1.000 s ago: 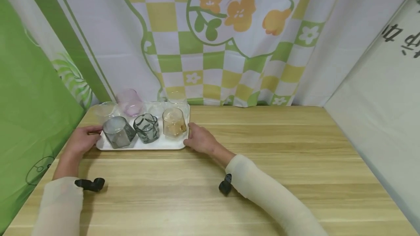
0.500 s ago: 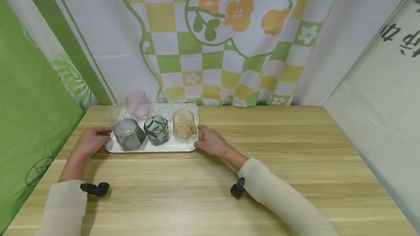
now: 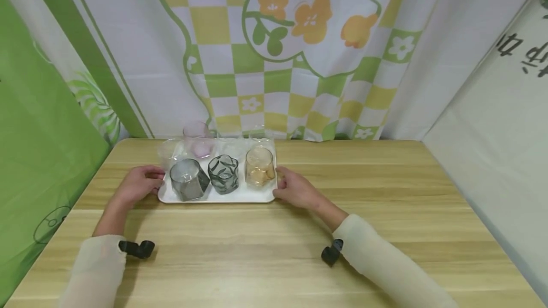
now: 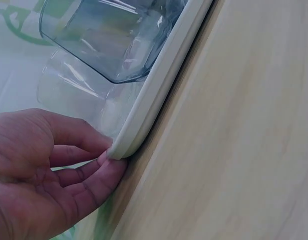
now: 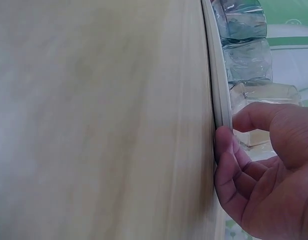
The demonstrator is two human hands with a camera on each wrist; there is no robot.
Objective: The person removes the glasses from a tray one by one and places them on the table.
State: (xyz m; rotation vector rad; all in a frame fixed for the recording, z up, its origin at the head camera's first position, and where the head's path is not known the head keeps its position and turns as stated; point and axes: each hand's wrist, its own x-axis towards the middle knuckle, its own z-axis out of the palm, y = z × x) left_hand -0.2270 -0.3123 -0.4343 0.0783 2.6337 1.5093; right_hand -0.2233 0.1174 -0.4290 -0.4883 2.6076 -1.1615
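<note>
A white tray point(image 3: 227, 197) bears several drinking glasses toward the far left of the table. Its front row has a grey faceted glass point(image 3: 188, 183), a smoky wavy glass point(image 3: 223, 175) and an amber glass point(image 3: 259, 169). Behind stand a pink glass point(image 3: 199, 140) and clear glasses, hard to make out. My left hand point(image 3: 139, 186) grips the tray's left end; in the left wrist view thumb and fingers pinch the rim point(image 4: 156, 95). At the right end my right hand point(image 3: 299, 190) pinches the tray, thumb above and fingers below the rim point(image 5: 219, 75) in the right wrist view.
The wooden table point(image 3: 265, 255) extends in front of the tray and to its right. A patterned curtain point(image 3: 291, 84) hangs along the back edge, close behind the rear glasses. A green cloth point(image 3: 38, 122) borders the left, a pale panel point(image 3: 505, 132) the right.
The tray with its glasses has moved to the right and slightly nearer. Both hands have travelled with it and keep their hold on its ends.
</note>
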